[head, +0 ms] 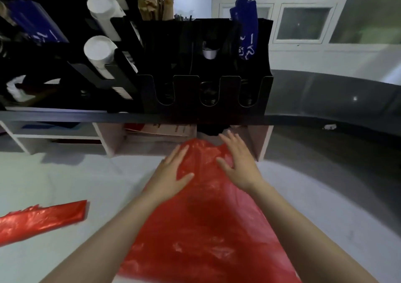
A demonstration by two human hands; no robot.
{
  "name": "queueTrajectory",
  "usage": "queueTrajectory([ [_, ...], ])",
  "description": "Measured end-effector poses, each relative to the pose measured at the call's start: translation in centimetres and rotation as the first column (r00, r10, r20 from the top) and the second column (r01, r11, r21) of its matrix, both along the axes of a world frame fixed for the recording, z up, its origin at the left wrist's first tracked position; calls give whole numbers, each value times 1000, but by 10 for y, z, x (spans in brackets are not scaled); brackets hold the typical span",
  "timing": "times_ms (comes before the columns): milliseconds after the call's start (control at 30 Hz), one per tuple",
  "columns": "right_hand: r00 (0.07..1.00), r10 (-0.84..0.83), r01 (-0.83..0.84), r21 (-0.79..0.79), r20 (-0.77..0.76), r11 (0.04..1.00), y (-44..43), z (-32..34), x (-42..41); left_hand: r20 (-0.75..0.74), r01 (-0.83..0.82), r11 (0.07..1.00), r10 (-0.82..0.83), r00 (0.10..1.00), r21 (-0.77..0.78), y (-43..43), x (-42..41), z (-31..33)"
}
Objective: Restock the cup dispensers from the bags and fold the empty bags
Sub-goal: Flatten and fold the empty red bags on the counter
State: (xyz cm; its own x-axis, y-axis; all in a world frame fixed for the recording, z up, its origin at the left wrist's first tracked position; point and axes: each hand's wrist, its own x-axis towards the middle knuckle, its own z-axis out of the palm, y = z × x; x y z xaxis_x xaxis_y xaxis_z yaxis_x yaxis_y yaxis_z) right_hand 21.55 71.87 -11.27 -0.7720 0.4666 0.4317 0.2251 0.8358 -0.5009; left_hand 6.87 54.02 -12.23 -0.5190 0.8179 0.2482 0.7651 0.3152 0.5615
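A large, thin red plastic bag [208, 228] lies spread flat down the middle of the white desk [65, 174]. It widens toward the near edge, where its near end is cut off by the bottom of the view. Its narrow, crumpled far end reaches the desk's far edge, under a dark raised ledge [65, 115]. The left hand [173, 170] lies on the bag's left border near that far end, and the right hand [236, 161] lies near it on the right border. Both have fingers straight and spread, palms down on the plastic, gripping nothing. Past the right fingertips sits something dark, too shadowed to make out. By the desk's left edge, well apart from the hands, lies a folded strip of red plastic bag [43, 219], its left end running out of view. On the ledge stands a black cup dispenser with three U-shaped slots [186, 92]. Its inside is so dark that only a small white cup [209, 52] shows, and whether the slots hold cups cannot be told. A blue plastic sleeve with white lettering [247, 26], unreadable, sticks up at the dispenser's right rear corner. To the left, a second black rack [121, 65] holds two slanting stacks of white cups [102, 9], its left part lost in shadow and blur.
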Motion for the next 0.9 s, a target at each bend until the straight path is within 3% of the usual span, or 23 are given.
queueTrajectory([
  [100, 953, 41, -93, 162, 299, 982, 5, -19, -11, -166, 4, 951, -58, 984, -309, 11, 6, -36],
  [267, 770, 42, -142, 107, 636, 984, 5, -70, 8, -138, -11, 821, -83, 987, -570, -5, 9, -86],
  [367, 726, 58, -102, 24, 685, 994, -5, -93, 28, -27, -16, 750, -3, 1000, -662, -25, 12, -106],
  [467, 848, 130, -93, -97, 514, 991, -10, -92, 37, 0, 10, 698, -15, 1000, -716, -37, 12, -97],
  [533, 977, 127, -69, -307, 174, 949, -11, -82, 36, 15, 42, 749, -42, 999, -662, -37, 4, -77],
  [567, 1000, 23, -22, -385, -2, 923, -7, -78, 36, 26, 39, 822, -29, 999, -568, -34, -1, -67],
  [633, 954, -232, 121, -470, -187, 875, 7, -75, 34, 24, -46, 937, 58, 998, -346, -29, -12, -45],
  [700, 934, -336, 247, -455, -124, 855, 22, -73, 32, -17, -162, 976, 161, 987, -149, -25, -23, -33],
  [800, 976, -191, 219, -422, 107, 880, 32, -79, 28, 11, -256, 966, 256, 967, -28, -11, -48, -35],
  [833, 982, -111, 165, -403, 152, 900, 29, -80, 29, 78, -269, 962, 272, 959, -46, -5, -56, -37],
  [900, 977, 24, 38, -289, 210, 957, 22, -89, 32, 352, -291, 952, 306, 884, -96, 10, -70, -42],
])
